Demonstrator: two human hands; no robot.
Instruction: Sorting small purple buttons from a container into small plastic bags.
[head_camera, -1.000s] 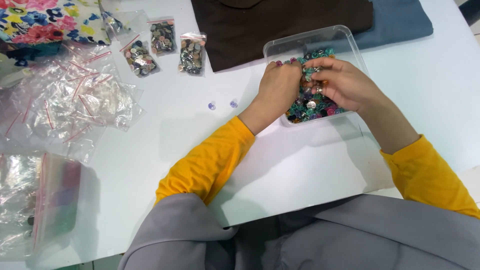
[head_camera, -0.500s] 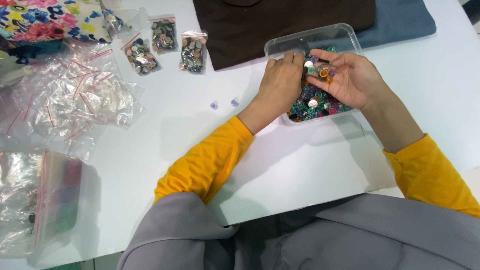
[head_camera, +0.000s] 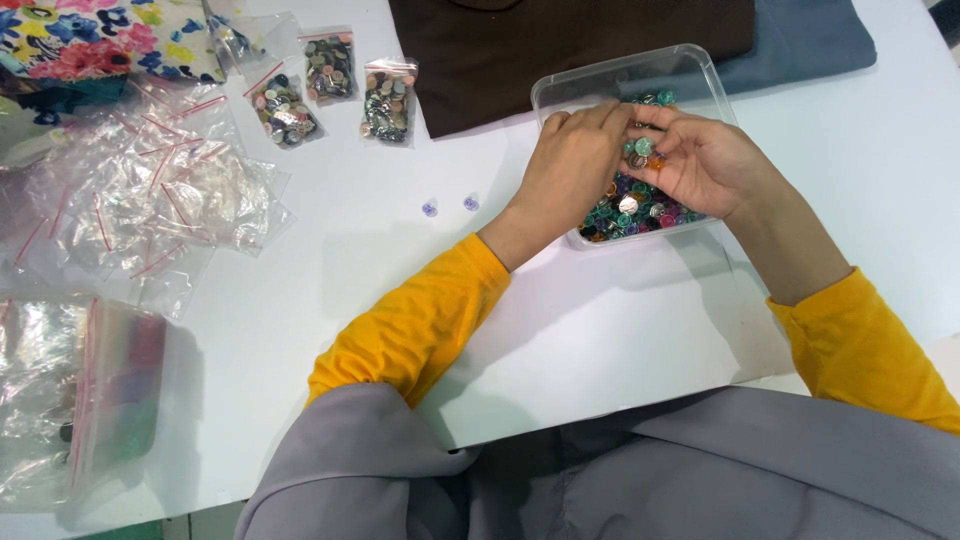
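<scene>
A clear plastic tub (head_camera: 690, 62) on the white table holds several small coloured buttons (head_camera: 630, 212). My left hand (head_camera: 572, 170) reaches into the tub from the left, palm down, fingers over the buttons. My right hand (head_camera: 703, 165) lies cupped over the tub with a few buttons resting on its palm and fingers. The fingertips of both hands meet above the pile. Two tiny lilac buttons (head_camera: 449, 206) lie loose on the table to the left of the tub.
Three small zip bags of buttons (head_camera: 330, 92) lie at the back left. A heap of empty zip bags (head_camera: 150, 205) is at the left, more bags (head_camera: 80, 400) at the near left. Brown cloth (head_camera: 560, 40), blue cloth (head_camera: 800, 35) and floral fabric (head_camera: 110, 35) lie along the back.
My right hand has turned palm up and lifted a little with buttons on it. My left hand's fingers have moved to meet it.
</scene>
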